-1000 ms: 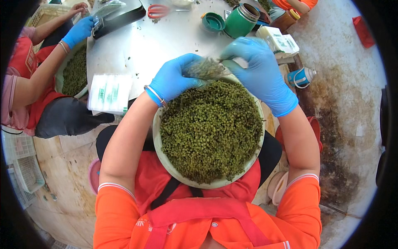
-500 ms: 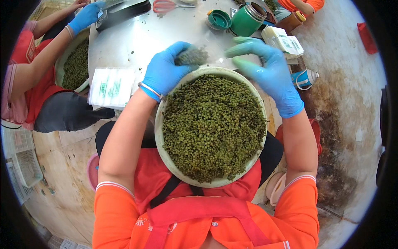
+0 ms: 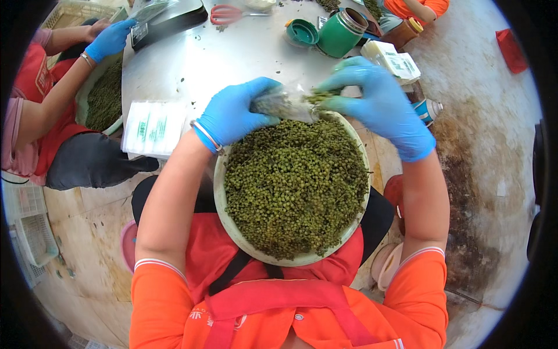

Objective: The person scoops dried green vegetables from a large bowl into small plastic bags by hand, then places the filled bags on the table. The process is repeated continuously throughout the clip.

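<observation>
My left hand (image 3: pixel 235 110), in a blue glove, is closed on a small clear plastic bag (image 3: pixel 285 106) that has some contents in it. Beside the bag's mouth, my gloved right hand (image 3: pixel 383 110) pinches a small bunch of green peppercorns (image 3: pixel 319 98) between thumb and fingers. Both hands are over the far rim of a round whitish tub (image 3: pixel 221 203) that rests on my lap. Loose green peppercorns (image 3: pixel 293 192) with thin stems fill the tub. The right hand and the bag are slightly blurred.
Flat plastic bags (image 3: pixel 152 129) lie stacked at the table's left edge, with another stack (image 3: pixel 392 60) at the right. A green jar (image 3: pixel 343 34), red scissors (image 3: pixel 235 14) and a black scale (image 3: pixel 168 26) stand farther back. At left, a co-worker's gloved hand (image 3: pixel 112 39) holds a bag.
My right hand was apart from the bag with fingers spread; now it pinches peppercorns at the bag's mouth. The left hand and bag have come slightly nearer, over the tub's rim.
</observation>
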{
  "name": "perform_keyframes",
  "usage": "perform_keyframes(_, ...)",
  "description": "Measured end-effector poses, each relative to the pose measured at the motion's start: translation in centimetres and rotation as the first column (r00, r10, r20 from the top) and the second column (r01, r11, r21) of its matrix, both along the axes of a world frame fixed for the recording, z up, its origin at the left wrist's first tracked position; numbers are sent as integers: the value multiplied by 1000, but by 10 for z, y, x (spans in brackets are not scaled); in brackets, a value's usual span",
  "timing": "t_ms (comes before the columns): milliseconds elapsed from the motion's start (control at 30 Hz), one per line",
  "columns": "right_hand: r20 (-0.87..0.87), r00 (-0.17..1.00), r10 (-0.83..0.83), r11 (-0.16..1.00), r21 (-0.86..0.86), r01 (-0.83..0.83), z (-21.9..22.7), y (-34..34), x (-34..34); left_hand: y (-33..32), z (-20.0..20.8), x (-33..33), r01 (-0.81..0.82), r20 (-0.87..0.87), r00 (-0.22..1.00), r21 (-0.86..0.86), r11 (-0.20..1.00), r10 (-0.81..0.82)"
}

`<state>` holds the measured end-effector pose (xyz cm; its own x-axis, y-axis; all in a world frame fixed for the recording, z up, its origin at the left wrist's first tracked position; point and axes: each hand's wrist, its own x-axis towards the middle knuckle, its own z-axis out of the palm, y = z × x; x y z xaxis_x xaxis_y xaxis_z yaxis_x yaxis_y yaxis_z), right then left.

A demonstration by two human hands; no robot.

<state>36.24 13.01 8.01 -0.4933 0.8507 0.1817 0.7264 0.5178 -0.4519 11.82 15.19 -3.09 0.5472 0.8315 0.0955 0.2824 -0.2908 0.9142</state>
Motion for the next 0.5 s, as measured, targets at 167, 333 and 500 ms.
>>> perform_keyframes(167, -24, 997, -70, 995, -68, 68, -9, -8, -24, -2, -3, 7, -37, 139, 989, -95, 995, 50)
perform_keyframes(333, 145, 987, 72, 996, 44, -79, -17, -15, -27, -8, -13, 13, -71, 323, 943, -54, 996, 85)
perform_keyframes(500, 164, 984, 75, 985, 139, -98, -34, -8, -27, -11, -5, 14, -34, 156, 987, -76, 997, 45)
